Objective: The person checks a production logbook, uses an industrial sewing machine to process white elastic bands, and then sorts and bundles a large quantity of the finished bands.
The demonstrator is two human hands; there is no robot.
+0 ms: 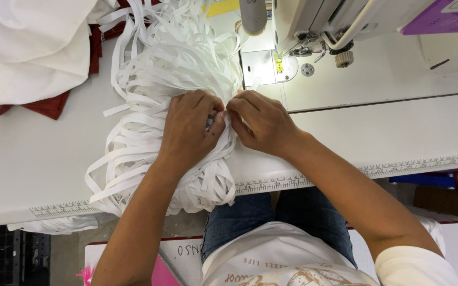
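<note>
White worktable fronts a sewing machine at its far edge. On it lies a heap of white fabric strips, their long axes running mostly from the near table edge toward the machine. Left hand and right hand meet at the heap's right side, fingers pinching strips together.

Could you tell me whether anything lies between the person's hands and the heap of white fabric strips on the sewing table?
Nothing visible does. The left hand and right hand already rest on the heap of white fabric strips, pinching strips where their fingertips meet, in front of the white sewing machine.
</note>
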